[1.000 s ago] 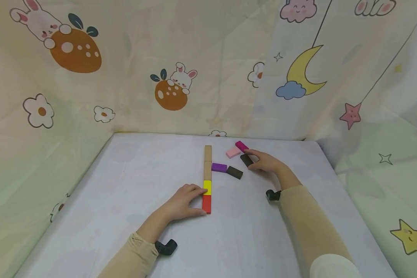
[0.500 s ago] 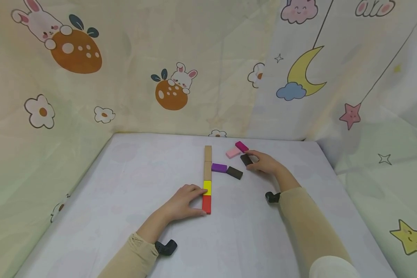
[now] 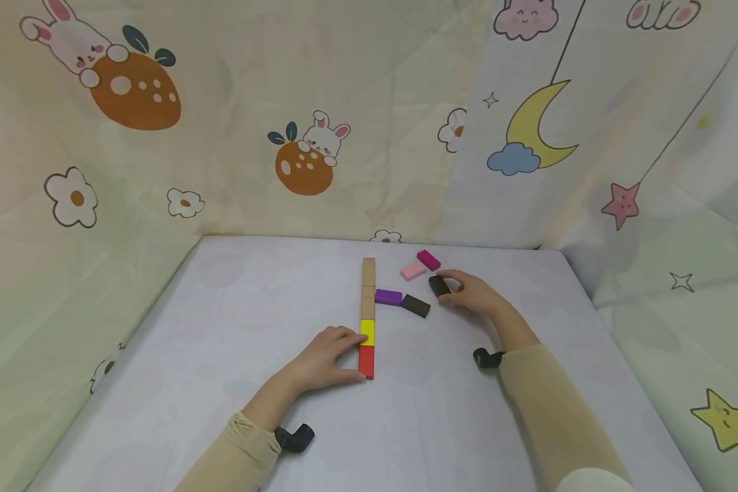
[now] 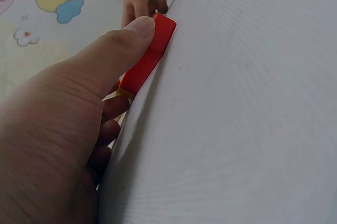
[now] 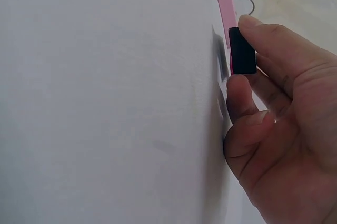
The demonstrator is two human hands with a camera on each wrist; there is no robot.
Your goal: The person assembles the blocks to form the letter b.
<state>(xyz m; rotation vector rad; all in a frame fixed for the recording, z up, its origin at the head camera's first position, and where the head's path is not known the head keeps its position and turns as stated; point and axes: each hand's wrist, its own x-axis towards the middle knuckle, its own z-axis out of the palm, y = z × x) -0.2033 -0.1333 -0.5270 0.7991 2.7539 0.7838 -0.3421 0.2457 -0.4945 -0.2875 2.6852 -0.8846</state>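
Several flat blocks lie in a straight row on the table. At its near end my left hand [image 3: 321,358] holds the red block [image 3: 365,362], thumb on its near end. A fingertip of that hand rests on the adjoining yellow block [image 3: 367,331]. Two wood-coloured blocks [image 3: 368,287] continue the row away from me. My right hand [image 3: 475,295] pinches a black block [image 5: 243,51] between thumb and fingers, at the right of the row. Close behind it are a pink block [image 3: 413,270] and a magenta block [image 3: 428,260].
A purple block [image 3: 388,297] lies against the row's right side, and a second black block [image 3: 415,305] slants off its right end. Patterned cloth walls [image 3: 234,137] rise behind and beside the white table [image 3: 234,301].
My right hand has shifted slightly right and nearer to me, and the black block it pinches has moved with it. My left hand stays in place at the red and yellow blocks.
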